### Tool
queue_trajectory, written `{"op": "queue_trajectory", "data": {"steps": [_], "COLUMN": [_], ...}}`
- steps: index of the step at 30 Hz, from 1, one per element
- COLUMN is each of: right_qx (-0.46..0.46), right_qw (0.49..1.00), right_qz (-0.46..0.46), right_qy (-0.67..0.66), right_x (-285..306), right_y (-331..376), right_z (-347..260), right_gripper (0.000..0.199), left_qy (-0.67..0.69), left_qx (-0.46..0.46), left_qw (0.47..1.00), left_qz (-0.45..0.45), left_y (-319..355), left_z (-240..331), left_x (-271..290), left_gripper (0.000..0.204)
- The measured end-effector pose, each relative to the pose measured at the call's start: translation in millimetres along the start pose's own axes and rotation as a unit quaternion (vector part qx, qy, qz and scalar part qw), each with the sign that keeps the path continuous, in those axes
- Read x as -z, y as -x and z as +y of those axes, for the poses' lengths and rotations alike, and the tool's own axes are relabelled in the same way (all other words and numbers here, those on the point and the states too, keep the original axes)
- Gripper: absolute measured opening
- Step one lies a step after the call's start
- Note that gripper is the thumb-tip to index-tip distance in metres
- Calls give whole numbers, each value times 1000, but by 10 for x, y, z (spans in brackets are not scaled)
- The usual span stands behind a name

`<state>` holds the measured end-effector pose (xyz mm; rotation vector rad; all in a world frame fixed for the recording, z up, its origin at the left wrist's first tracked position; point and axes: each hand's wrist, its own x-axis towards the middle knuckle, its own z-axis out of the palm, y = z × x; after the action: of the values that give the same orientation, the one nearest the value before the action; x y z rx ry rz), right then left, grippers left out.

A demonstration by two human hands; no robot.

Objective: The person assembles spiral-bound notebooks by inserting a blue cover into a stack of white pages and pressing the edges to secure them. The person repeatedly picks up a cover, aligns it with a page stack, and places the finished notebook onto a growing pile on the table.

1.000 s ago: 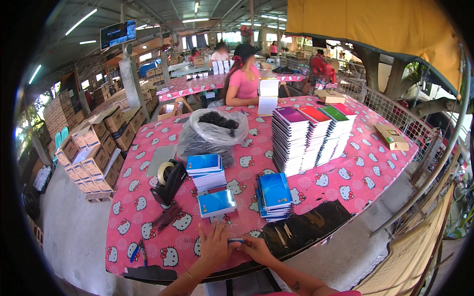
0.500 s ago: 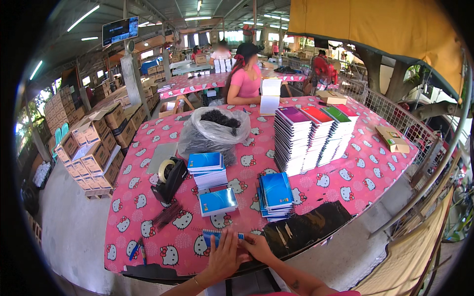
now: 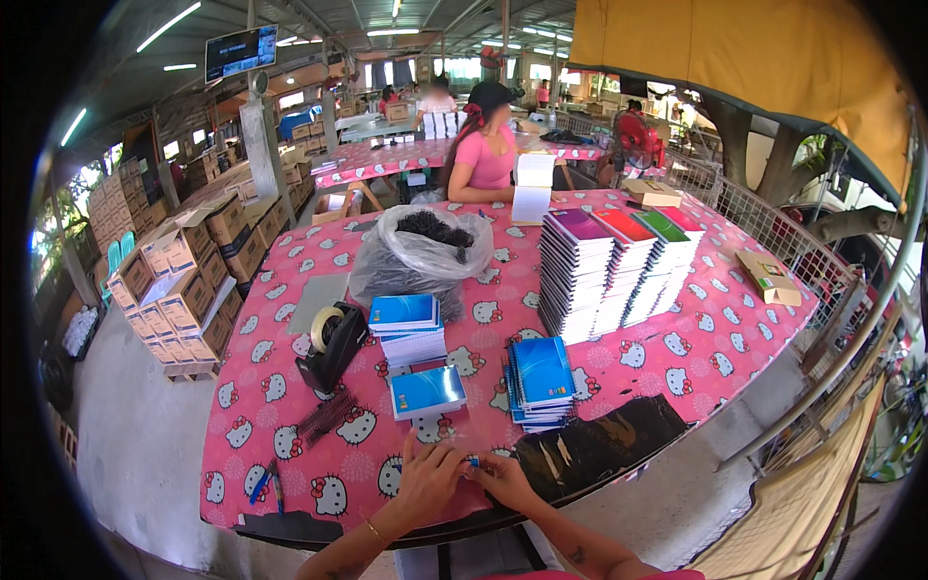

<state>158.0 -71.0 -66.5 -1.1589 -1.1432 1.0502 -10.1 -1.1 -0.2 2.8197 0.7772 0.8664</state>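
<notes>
While held at the near edge of the worktop, shows only a scrap now: blue notebook, wide cover in view half a second ago

Cover lost beneath fingers, hence impossible to tell how it lies; work, seemingly, at fingertip scale now.

All around, roofed room with concrete floor, cardboard cartons stacked at left, yellow tarp hung at right. Past the far edge, person in pink beside upright white pages.

Across the worktop, pink cat-patterned covering, with black patch near the front. On it, tall stacks of spiral notebooks; left of these, clear plastic bag of black coils; nearer, spiral-bound blue stack, blue-covered pile, lower blue pile and black tape dispenser.

Lowest, left hand, palm down, fingers nearly straight; cannot tell of any grip beneath. Just beside it, right hand, nearly closed, pinching the blue scrap.
</notes>
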Motion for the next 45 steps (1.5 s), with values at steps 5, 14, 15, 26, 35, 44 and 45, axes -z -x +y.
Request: {"op": "queue_trajectory", "data": {"steps": [5, 14, 15, 26, 35, 44, 45], "right_qx": [12, 14, 21, 64, 58, 17, 26], "right_qw": [1000, 999, 1000, 989, 996, 996, 994], "right_qz": [-6, -9, -8, 86, 48, -79, -97], "right_qy": [3, 27, 19, 105, 38, 21, 33], "right_x": [13, 29, 34, 111, 148, 434, 454], "right_y": [3, 7, 4, -23, -44, -244, -265], "right_z": [13, 34, 52, 19, -176, -178, -195], "right_gripper": [28, 27, 27, 21, 24, 15, 15], "left_qy": [17, 14, 17, 33, 47, 51, 55], "left_qx": [4, -5, -8, 10, 16, 1, 1], "left_qw": [1000, 1000, 1000, 999, 999, 998, 998], "left_qz": [14, 10, 17, -5, 18, 22, 20], "left_y": [-44, -35, -72, -55, -21, -34, -18], "left_z": [0, -12, 23, 5, -6, -21, -21], "left_x": [13, -26, 21, 48, 27, 12, 15], "left_gripper": [16, 21, 20, 18, 16, 17, 18]}}
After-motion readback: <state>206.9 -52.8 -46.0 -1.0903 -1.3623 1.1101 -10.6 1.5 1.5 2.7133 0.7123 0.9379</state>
